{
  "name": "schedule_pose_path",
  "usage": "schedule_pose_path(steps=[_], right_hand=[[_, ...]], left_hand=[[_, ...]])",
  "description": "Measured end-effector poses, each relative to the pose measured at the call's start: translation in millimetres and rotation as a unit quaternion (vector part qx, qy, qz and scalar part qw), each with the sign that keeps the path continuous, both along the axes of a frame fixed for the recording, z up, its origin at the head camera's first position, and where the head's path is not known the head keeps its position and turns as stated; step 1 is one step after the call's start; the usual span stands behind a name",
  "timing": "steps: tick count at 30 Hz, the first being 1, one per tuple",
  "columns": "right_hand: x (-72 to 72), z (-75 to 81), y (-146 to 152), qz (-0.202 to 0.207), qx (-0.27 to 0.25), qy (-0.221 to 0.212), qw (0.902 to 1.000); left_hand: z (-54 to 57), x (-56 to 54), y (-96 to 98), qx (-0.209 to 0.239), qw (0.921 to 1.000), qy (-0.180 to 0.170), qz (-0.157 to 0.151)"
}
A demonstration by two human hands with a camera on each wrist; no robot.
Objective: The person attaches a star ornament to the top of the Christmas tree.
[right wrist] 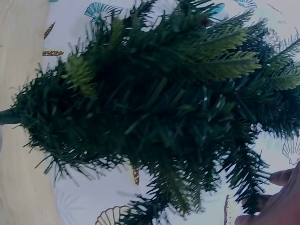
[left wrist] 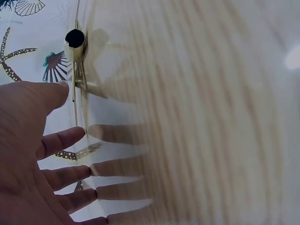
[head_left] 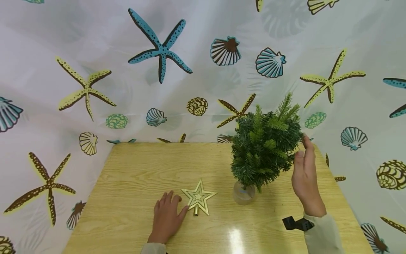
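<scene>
A gold star tree topper (head_left: pixel 198 196) lies flat on the table, its short hollow stem toward me. Resting on the wood just left of it is my left hand (head_left: pixel 166 215), thumb tip right at the star's lower left edge and the other fingers spread. In the left wrist view the topper (left wrist: pixel 75 44) appears edge-on, beyond the thumb. A small artificial Christmas tree (head_left: pixel 266 144) stands on a round pale base (head_left: pixel 243 193). My right hand (head_left: pixel 307 176) is upright along the tree's right side. Its fingertips meet the outer branches (right wrist: pixel 251 180), with the fingers fairly straight.
The light wooden table (head_left: pixel 136 169) ends at a white curtain (head_left: pixel 196 21) printed with starfish and shells, which hangs behind it and at both sides. A black strap (head_left: pixel 298 223) sits around the right wrist, over the sleeve's cuff.
</scene>
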State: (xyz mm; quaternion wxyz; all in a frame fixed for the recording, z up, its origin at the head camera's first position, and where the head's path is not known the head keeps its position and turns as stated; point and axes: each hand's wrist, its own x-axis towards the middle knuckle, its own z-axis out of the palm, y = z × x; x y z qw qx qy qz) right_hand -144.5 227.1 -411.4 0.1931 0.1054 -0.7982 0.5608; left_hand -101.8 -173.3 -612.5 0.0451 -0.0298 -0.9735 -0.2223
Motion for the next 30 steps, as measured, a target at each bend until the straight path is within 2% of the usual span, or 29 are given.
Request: schedule_pose_path(steps=[6, 12, 21, 30], right_hand=[[-3.7, 10.4, -2.9, -0.007, -0.008, 0.018, 0.9998], [-4.9, 23.2, -5.6, 0.001, -0.014, 0.029, 0.9995], [-6.3, 31.4, -13.2, 0.010, 0.008, 0.068, 0.9976], [-10.1, 41.0, -18.3, 0.016, 0.014, 0.087, 0.9960]], left_hand=[[-2.3, -2.5, 1.9, -0.012, 0.9999, -0.001, 0.003], [2.9, -1.8, 5.3, -0.013, 0.9998, -0.016, 0.000], [7.8, -0.3, 5.4, -0.016, 0.9991, -0.039, 0.001], [20.7, -0.5, 2.8, 0.043, 0.9973, -0.058, -0.006]])
